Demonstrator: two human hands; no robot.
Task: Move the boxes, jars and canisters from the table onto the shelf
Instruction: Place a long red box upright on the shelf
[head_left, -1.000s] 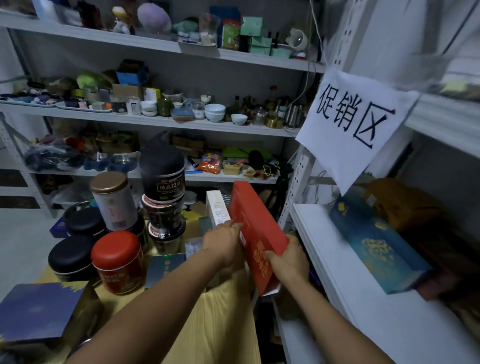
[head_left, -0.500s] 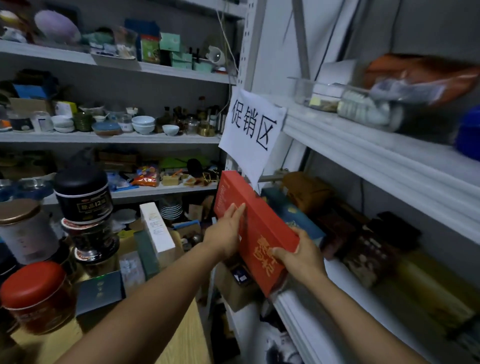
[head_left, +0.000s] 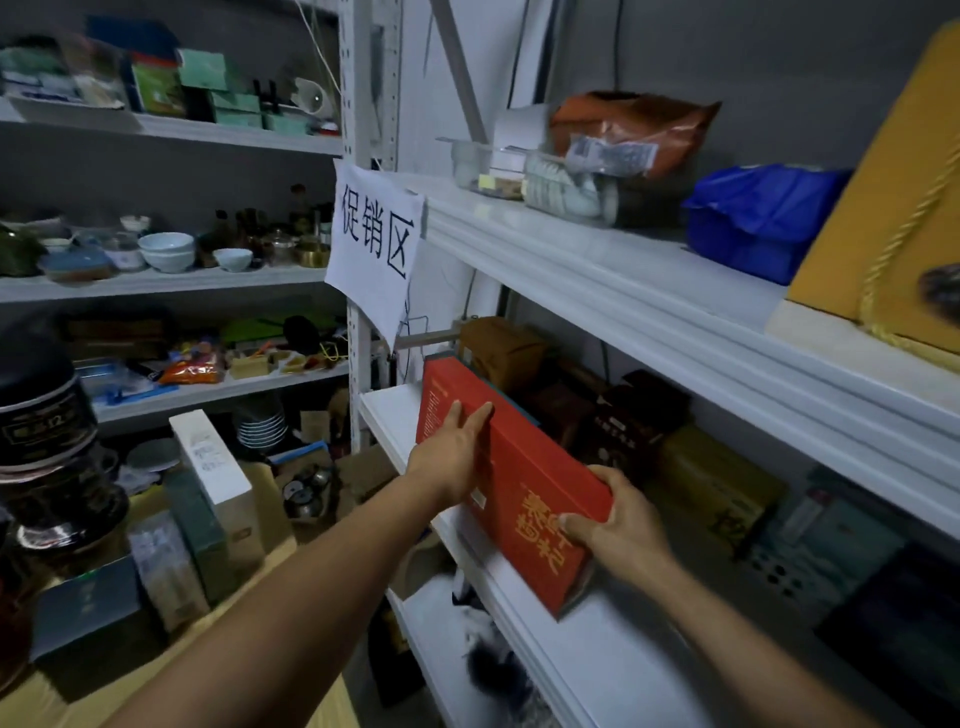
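Red box (head_left: 519, 467) is standing on edge at the shelf (head_left: 623, 649) lip, tilting back toward the dark boxes (head_left: 634, 415) behind. You're pressing your left hand (head_left: 447, 457) flat on its face, fingers straight and together, probably steadying it. Your right hand (head_left: 618, 525) is gripping the near end, fingers curled round it, likely to push it in. Canisters (head_left: 41, 410) are waiting on the worktop (head_left: 47, 696).

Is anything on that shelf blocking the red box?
Partly: dark boxes and a brown carton fill the back of the shelf right behind the red box; only the front strip looks free.
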